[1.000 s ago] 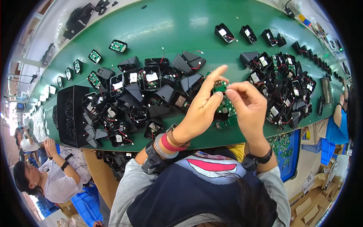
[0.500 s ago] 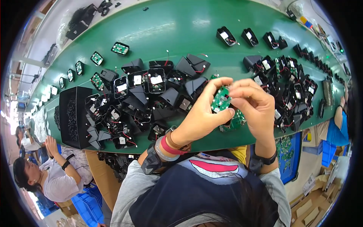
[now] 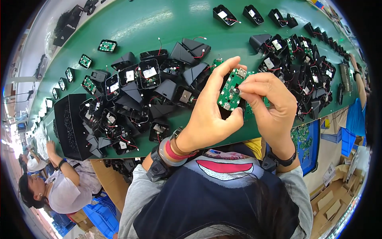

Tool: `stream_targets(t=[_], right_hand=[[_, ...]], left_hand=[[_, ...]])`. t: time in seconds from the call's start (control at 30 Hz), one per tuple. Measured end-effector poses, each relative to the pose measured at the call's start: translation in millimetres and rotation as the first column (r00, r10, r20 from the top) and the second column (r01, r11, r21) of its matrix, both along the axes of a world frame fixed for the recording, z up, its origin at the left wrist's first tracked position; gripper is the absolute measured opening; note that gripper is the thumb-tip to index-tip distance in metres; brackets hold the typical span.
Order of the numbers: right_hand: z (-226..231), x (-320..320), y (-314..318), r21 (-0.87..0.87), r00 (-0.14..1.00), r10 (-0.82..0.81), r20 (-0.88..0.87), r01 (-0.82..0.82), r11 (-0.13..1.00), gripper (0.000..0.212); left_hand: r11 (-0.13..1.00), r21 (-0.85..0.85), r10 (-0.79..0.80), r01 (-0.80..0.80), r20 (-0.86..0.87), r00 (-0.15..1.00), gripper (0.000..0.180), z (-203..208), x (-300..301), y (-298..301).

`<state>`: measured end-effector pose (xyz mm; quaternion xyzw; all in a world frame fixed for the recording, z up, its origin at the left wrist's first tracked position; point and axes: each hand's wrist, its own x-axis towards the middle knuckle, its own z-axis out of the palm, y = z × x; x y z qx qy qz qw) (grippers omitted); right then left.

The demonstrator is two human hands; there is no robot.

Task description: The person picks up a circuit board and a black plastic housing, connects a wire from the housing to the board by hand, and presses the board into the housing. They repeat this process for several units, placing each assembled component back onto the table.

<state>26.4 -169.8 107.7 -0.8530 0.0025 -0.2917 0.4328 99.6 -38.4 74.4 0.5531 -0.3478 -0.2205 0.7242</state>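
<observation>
My left hand [image 3: 209,113] holds a green circuit board [image 3: 230,92] by its edges, fingers along the far side and thumb at the near end. A dark edge shows behind the board, mostly hidden by the hand. Thumb and fingertips of my right hand [image 3: 272,101] are pinched together over the board's right side, by a small dark part; what they grip is too small to make out. Beneath the hands, more green boards [image 3: 250,112] are partly covered. Left of my hands lies a heap of black plastic housings [image 3: 133,93] with white parts and red-black wires.
A second heap of black housings [image 3: 304,71] lies to the right. Single housings [image 3: 225,15] stand in rows at the far side. A black box [image 3: 81,123] with small dark pieces stands left. A blue tray [image 3: 314,149] of boards sits below the table edge. Co-workers sit at both sides.
The view has shifted, and the board in my left hand now faces up more openly. My right fingertips have closed into a pinch against it.
</observation>
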Motion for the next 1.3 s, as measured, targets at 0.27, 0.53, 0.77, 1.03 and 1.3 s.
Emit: stream_targets(t=[0.27, 0.53, 0.77, 1.03, 1.3], right_hand=[[3.6, -0.8, 4.0, 0.145, 0.992, -0.059, -0.107, 0.074, 0.987, 0.037], [-12.0, 4.8, 9.0, 0.036, 0.992, -0.107, -0.066, 0.109, 0.993, 0.039], [-22.2, 4.1, 1.6, 0.215, 0.982, 0.081, 0.173, -0.118, 0.969, 0.027], [-9.7, -0.8, -11.7, 0.109, 0.958, 0.285, 0.018, -0.285, 0.952, 0.014], [-17.8, 1.3, -0.5, 0.317, 0.984, 0.148, 0.098, -0.172, 0.933, 0.039]], left_hand=[[0.971, 0.071, 0.184, -0.228, 0.387, 0.904, 0.078, -2.4, -1.2, -2.3], [0.923, 0.076, 0.277, -0.378, 0.552, 0.787, 0.071, -7.0, -2.1, -5.0], [0.949, 0.115, 0.227, -0.294, 0.396, 0.89, 0.065, -3.1, 5.5, 1.3], [0.938, -0.103, 0.314, -0.332, 0.66, 0.682, 0.065, -1.9, 14.8, -2.1], [0.949, -0.095, 0.263, -0.3, 0.763, 0.591, 0.066, 4.3, 21.5, 4.3]])
